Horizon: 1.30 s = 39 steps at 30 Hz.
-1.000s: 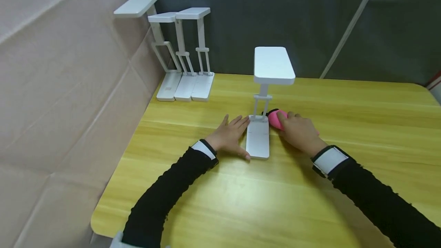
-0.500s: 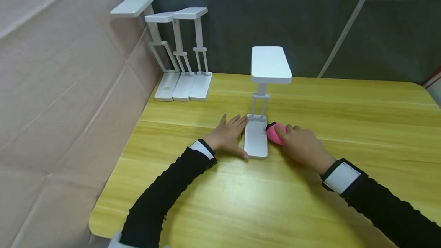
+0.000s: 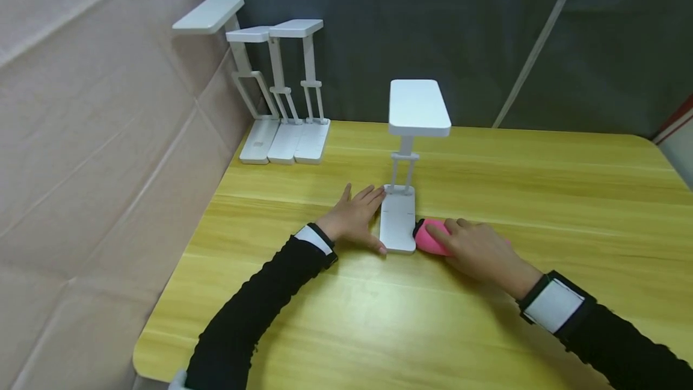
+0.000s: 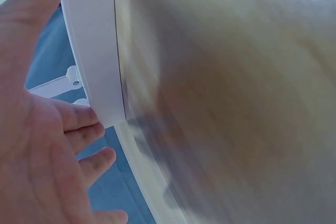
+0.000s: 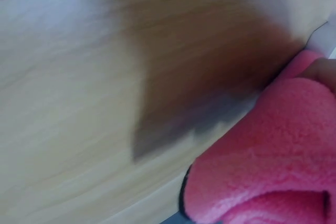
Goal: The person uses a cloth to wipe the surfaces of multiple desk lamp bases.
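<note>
A wood-grained surface (image 3: 325,324) extends beneath the left hand (image 3: 354,218) and right hand (image 3: 479,251), with a row of three white stands (image 3: 285,143) beyond and to the left of the left hand. A single white stand (image 3: 405,147) is upright between the hands; the left, fingers spread, touches the left side of its base (image 3: 397,221), while the right grips a pink cloth (image 3: 432,236) against the opposite edge. The step appears to be wiping that edge; the next move calls for light pressure with the left hand bracing.
</note>
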{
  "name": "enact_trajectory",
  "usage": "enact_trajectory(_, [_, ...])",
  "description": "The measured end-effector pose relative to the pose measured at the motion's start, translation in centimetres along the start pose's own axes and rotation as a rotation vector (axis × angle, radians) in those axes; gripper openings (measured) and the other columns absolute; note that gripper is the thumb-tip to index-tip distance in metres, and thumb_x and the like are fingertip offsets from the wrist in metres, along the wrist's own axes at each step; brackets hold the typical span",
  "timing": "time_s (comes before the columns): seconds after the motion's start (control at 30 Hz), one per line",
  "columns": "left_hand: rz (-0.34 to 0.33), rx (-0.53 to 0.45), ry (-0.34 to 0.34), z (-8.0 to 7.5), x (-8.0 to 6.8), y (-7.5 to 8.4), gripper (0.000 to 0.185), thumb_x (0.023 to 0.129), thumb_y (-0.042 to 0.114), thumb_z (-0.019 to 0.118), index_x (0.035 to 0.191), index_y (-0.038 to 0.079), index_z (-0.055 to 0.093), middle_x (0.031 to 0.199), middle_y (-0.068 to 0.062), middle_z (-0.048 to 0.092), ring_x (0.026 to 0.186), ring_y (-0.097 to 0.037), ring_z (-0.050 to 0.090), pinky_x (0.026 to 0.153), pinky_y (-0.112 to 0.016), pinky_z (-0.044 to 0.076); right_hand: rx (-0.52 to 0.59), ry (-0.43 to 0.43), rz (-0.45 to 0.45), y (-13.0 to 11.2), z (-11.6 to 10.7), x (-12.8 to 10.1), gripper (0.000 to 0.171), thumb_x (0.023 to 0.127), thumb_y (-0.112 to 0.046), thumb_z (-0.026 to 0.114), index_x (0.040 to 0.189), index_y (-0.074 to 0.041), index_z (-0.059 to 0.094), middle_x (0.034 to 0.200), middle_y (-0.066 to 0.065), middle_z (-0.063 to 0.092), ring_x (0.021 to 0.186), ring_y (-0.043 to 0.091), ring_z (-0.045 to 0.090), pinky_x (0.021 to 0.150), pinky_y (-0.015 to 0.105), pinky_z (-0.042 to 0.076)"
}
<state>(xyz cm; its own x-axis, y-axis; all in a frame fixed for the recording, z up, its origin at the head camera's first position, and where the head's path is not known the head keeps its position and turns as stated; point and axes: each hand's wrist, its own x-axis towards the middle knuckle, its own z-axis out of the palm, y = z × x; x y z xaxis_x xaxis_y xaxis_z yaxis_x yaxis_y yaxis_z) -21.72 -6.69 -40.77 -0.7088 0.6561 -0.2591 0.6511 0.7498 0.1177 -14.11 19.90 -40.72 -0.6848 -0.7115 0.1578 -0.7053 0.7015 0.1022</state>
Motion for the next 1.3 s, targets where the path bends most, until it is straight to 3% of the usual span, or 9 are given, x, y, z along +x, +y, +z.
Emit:
enact_trajectory(0.23, [0.001, -0.016, 0.008, 0.0, -0.1, 0.0, 0.127, 0.065, 0.079, 0.063, 0.154, 0.009, 0.006, 0.16, -0.003, 0.003, 0.145, -0.022, 0.003, 0.111, -0.058, -0.003, -0.017, -0.013, -0.082, 0.5, 0.1, -0.6, 0.051, 0.076, -0.023, 0.081, 0.119, -0.01, 0.057, 0.083, 0.01, 0.059, 0.068, 0.024, 0.06, 0.048, 0.034, 0.051])
enact_trajectory(0.37, [0.003, -0.025, 0.003, 0.2, 0.0, -0.1, 0.126, 0.066, 0.079, 0.062, 0.154, 0.01, 0.004, 0.16, -0.002, 0.001, 0.145, -0.022, 0.002, 0.111, -0.058, -0.004, 0.026, -0.025, -0.098, 0.9, 0.0, -1.0, 0.056, 0.076, -0.026, 0.081, 0.125, -0.01, 0.058, 0.089, 0.01, 0.06, 0.075, 0.025, 0.061, 0.054, 0.038, 0.054])
enact_trajectory(0.53, [0.012, -0.034, 0.002, 0.3, -0.1, -0.1, 0.125, 0.067, 0.078, 0.063, 0.154, 0.01, 0.004, 0.16, -0.001, 0.0, 0.145, -0.022, 0.001, 0.111, -0.059, -0.004, 0.082, -0.039, -0.002, 2.3, -0.3, -1.0, 0.062, 0.075, -0.028, 0.081, 0.129, -0.009, 0.057, 0.092, 0.013, 0.061, 0.074, 0.028, 0.062, 0.059, 0.042, 0.055])
enact_trajectory(0.67, [0.011, -0.029, 0.005, 0.2, -0.1, -0.2, 0.125, 0.066, 0.078, 0.063, 0.154, 0.01, 0.004, 0.16, -0.002, 0.0, 0.145, -0.022, 0.001, 0.111, -0.058, -0.004, 0.05, -0.014, 0.132, 3.7, -0.1, 0.1, 0.067, 0.074, -0.025, 0.083, 0.131, -0.009, 0.051, 0.09, 0.018, 0.06, 0.071, 0.031, 0.061, 0.053, 0.042, 0.054])
enact_trajectory(0.9, [0.017, -0.046, 0.005, 0.1, -0.1, -0.1, 0.125, 0.067, 0.077, 0.063, 0.154, 0.009, 0.005, 0.16, -0.003, 0.0, 0.145, -0.023, 0.001, 0.11, -0.059, -0.004, -0.041, 0.046, 0.265, 4.3, 0.9, 3.3, 0.048, 0.082, -0.018, 0.074, 0.12, -0.003, 0.05, 0.087, 0.026, 0.06, 0.067, 0.038, 0.059, 0.041, 0.047, 0.049])
enact_trajectory(1.07, [0.011, -0.046, 0.005, 0.1, 0.1, 0.0, 0.126, 0.066, 0.077, 0.064, 0.154, 0.009, 0.005, 0.16, -0.003, 0.0, 0.145, -0.023, 0.001, 0.11, -0.059, -0.005, -0.053, -0.014, 0.282, 3.6, 1.6, 4.5, 0.045, 0.086, -0.016, 0.069, 0.124, 0.001, 0.05, 0.094, 0.03, 0.061, 0.075, 0.042, 0.061, 0.049, 0.052, 0.053])
enact_trajectory(1.3, [0.004, -0.029, 0.0, 0.0, 0.1, -0.1, 0.128, 0.064, 0.078, 0.065, 0.154, 0.009, 0.005, 0.16, -0.004, 0.001, 0.145, -0.023, 0.001, 0.111, -0.059, -0.004, -0.052, -0.043, 0.216, 2.5, 1.5, 3.7, 0.042, 0.085, -0.011, 0.07, 0.12, 0.002, 0.051, 0.093, 0.029, 0.061, 0.074, 0.04, 0.062, 0.051, 0.049, 0.054])
